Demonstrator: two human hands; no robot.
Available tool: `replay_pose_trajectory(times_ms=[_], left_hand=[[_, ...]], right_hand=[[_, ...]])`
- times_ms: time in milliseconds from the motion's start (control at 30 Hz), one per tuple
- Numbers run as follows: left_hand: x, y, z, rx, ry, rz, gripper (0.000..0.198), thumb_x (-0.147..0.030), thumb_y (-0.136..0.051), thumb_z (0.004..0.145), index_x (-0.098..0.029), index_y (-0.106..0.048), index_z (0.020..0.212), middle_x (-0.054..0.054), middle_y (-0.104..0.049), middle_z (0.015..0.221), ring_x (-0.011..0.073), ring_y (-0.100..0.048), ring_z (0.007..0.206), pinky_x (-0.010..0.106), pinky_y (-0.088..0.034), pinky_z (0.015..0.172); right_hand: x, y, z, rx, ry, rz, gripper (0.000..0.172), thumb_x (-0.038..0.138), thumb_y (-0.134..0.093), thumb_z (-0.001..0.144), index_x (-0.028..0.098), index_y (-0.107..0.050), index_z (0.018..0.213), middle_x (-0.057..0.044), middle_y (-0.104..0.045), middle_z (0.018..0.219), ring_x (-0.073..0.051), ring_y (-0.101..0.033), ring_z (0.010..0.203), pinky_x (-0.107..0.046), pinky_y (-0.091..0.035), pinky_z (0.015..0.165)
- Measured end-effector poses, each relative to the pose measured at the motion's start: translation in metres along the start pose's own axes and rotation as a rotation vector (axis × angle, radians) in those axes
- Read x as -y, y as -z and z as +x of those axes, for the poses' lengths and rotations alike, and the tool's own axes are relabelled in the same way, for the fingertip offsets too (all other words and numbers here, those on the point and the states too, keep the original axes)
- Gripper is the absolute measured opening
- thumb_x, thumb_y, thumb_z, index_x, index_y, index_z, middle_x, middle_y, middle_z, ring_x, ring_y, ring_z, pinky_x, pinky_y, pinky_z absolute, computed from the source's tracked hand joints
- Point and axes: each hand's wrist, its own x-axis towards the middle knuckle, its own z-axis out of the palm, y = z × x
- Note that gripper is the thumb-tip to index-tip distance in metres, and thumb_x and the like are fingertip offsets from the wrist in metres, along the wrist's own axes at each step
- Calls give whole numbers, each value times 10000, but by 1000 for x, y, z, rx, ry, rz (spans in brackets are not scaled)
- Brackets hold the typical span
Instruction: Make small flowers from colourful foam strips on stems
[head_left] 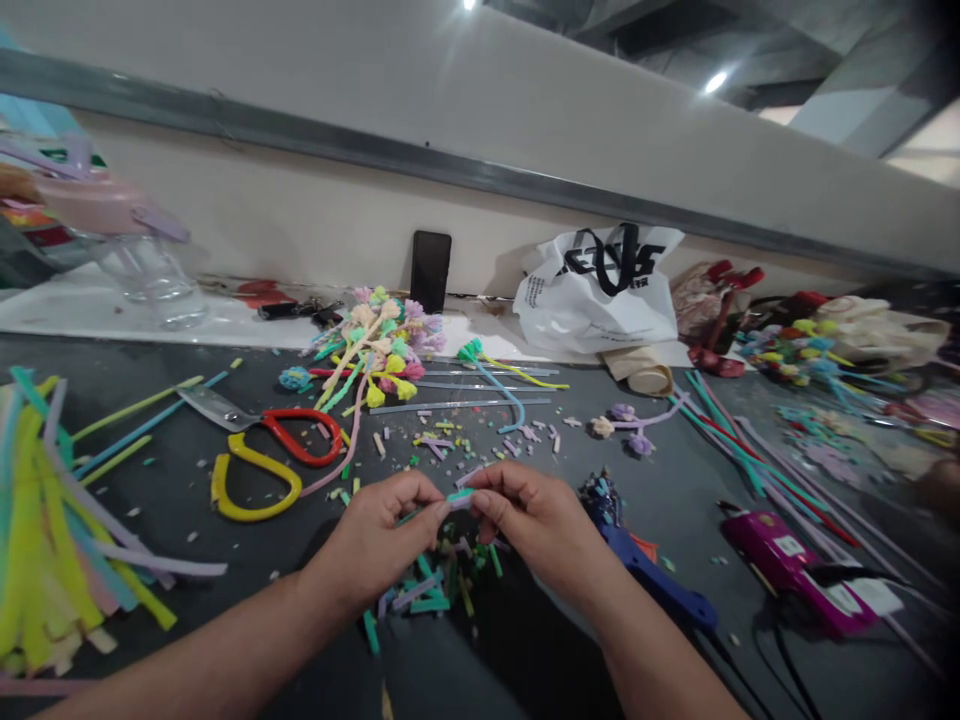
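My left hand (397,525) and my right hand (525,515) meet in the middle, fingertips pinched on a small piece of pipe cleaner (460,498), teal and pale lilac. Both thumbs press against it. Under my hands lies a heap of short cut pipe-cleaner bits (427,590) in teal, green and lilac. A dark blue glue gun (652,575) lies just right of my right hand, its tip crusted with dark residue. Left of my left hand are scissors (277,460) with one red and one yellow handle, blades apart. Part of the held piece is hidden by my fingers.
Bundled pipe-cleaner strips (45,530) fill the left side. A bunch of pipe-cleaner flowers (386,340) lies behind the scissors. A phone (431,270) leans on the partition beside a white bag (600,295). At right are a magenta device (799,570) with cables and long strips (787,465).
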Motion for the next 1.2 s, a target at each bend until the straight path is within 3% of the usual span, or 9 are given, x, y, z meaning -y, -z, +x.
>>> replay_pose_trajectory(times_ms=[233, 667, 833, 900, 1000, 1200], left_hand=[[-1, 0, 0, -18, -7, 12, 177, -281, -518, 758, -170, -550, 624, -44, -516, 550, 95, -456, 546, 193, -349, 521], [-4, 0, -3, 19, 53, 2, 181, -305, -517, 749, -166, -553, 639, -40, -523, 545, 90, -446, 513, 186, -338, 484], [-1, 0, -1, 29, 68, -57, 188, -303, -528, 749, -161, -535, 625, -44, -517, 528, 77, -439, 489, 174, -329, 465], [2, 0, 1, 54, 114, -148, 200, -323, -528, 758, -166, -512, 635, -64, -491, 494, 56, -381, 409, 163, -286, 404], [5, 3, 3, 117, 168, -328, 227, -369, -516, 775, -178, -468, 662, -86, -486, 479, 26, -292, 306, 154, -207, 327], [2, 8, 4, 198, 156, -518, 246, -372, -524, 787, -170, -444, 674, -66, -533, 508, -1, -299, 271, 138, -164, 299]], right_hand=[[1, -3, 0, -39, 14, -84, 133, 171, -514, 804, 185, -646, 822, 39, -601, 504, -98, -573, 494, -193, -412, 514], [-6, -11, 4, 1, -130, 226, 79, 182, -519, 768, 173, -566, 705, 47, -577, 545, -97, -588, 446, -192, -408, 464], [-8, -9, 5, 19, -129, 177, 121, 228, -506, 792, 169, -588, 725, 37, -590, 531, -114, -606, 454, -202, -415, 468], [-9, -3, 4, 15, -81, 116, 177, 267, -472, 829, 173, -622, 842, 17, -629, 561, -130, -628, 506, -223, -443, 515], [-11, 7, 2, -85, 69, 60, 247, 284, -423, 866, 192, -597, 1015, -31, -682, 786, -135, -642, 598, -268, -485, 604], [-10, 11, -1, -177, 446, -130, 219, 184, -469, 856, 217, -606, 1024, -47, -647, 887, -151, -607, 811, -293, -483, 743]])
